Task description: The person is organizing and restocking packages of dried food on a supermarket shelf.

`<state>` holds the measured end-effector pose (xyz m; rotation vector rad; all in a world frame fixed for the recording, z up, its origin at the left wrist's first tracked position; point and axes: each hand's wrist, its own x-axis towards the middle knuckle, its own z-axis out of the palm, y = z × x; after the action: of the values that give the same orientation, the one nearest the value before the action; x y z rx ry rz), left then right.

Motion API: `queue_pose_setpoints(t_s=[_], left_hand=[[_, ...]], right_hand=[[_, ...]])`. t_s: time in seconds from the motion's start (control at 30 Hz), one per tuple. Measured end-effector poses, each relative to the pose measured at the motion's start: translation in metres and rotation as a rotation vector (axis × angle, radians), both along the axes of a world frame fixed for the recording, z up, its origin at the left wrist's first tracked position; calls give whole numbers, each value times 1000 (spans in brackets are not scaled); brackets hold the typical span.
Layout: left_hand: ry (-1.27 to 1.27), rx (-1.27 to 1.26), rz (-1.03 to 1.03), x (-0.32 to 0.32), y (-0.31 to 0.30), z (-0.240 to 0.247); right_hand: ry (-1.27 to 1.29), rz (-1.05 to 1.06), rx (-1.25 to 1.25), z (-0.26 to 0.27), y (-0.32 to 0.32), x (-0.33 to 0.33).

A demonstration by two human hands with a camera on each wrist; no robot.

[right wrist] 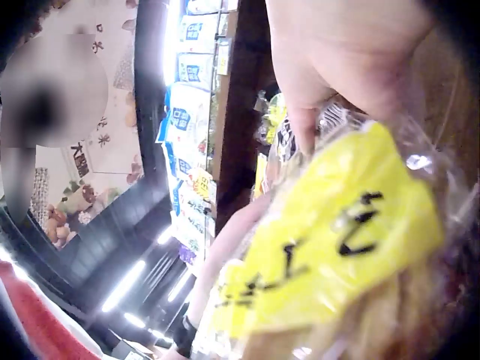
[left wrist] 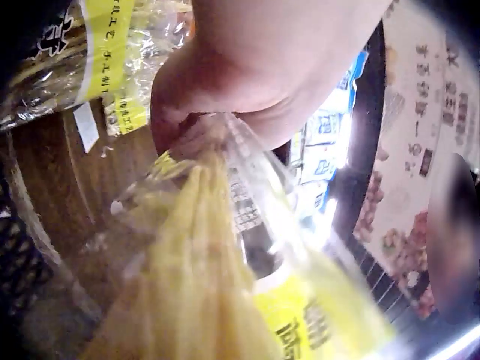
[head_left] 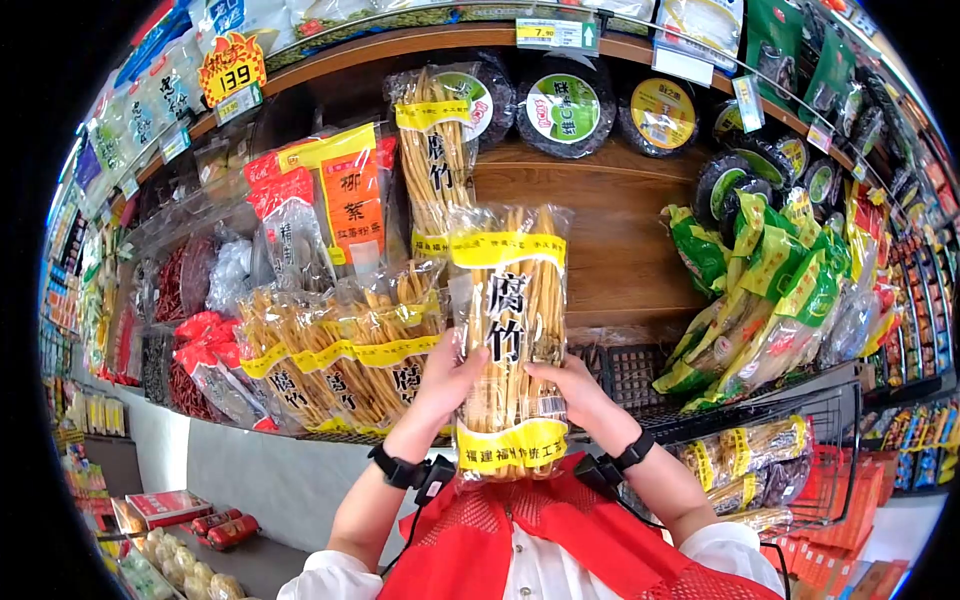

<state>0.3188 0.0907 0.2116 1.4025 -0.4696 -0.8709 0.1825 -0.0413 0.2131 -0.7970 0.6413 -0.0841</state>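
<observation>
A clear bag of long yellow sticks with yellow bands (head_left: 510,390) is held upright between both hands in the head view. The left hand (head_left: 452,378) grips its left edge, thumb on the front; the right hand (head_left: 575,385) pinches its right edge the same way. In the left wrist view the left hand (left wrist: 240,82) closes on the crinkled plastic beside the sticks (left wrist: 195,262). The right wrist view has the right hand (right wrist: 345,67) on the bag near its yellow band (right wrist: 337,232). The fingers behind the bag are hidden in the head view.
Similar bags (head_left: 340,365) line the shelf at left, and one more (head_left: 435,160) stands behind the held bag. Round dark packs (head_left: 565,105) sit at the back, green-yellow bags (head_left: 770,290) at right. A wire basket (head_left: 830,470) with bags is at lower right.
</observation>
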Motion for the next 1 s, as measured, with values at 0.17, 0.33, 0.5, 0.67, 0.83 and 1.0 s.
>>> queue_pose_setpoints(t_s=[0.17,0.33,0.5,0.67,0.83,1.0], left_hand=[[-220,-1,1,-6,0,-37],[-193,-47,85,6,44,-25],[-120,43,184,-8,104,-28],[-29,145,329,-27,156,-39],[65,213,505,-41,175,-38],[74,222,506,-45,177,-40]], right_hand=[[111,-134,-188,-16,-22,-9],[-19,-331,-630,-21,-62,28],[-180,-248,-754,-36,-99,97],[-338,-145,-518,-19,-88,166],[-60,2,-754,-91,-86,243],[43,-247,-1096,-144,-70,270]])
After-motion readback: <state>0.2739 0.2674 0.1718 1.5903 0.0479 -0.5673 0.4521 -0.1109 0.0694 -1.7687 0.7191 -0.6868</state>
